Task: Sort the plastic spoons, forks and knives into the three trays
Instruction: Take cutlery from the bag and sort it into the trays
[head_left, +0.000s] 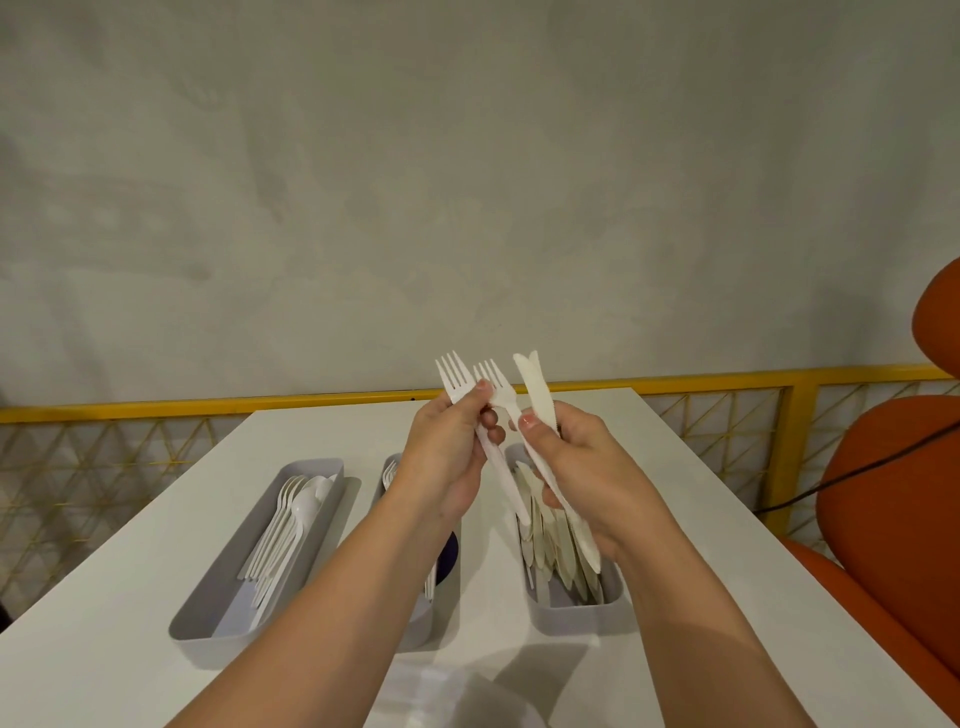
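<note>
Your left hand (441, 457) pinches a fork (451, 374) by its neck; your right hand (582, 467) grips upright knives (537, 395). A second fork (492, 376) stands between your thumbs, and the trays (208, 642) lie below both hands.

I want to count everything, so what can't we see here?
Head view:
- Middle tray: left forearm hides most of its contents.
- Dark blue thing: mostly behind that forearm, unidentifiable.
- Right tray: right hand covers the knives' far ends.
- Pale object: cut off by bottom edge.
</note>
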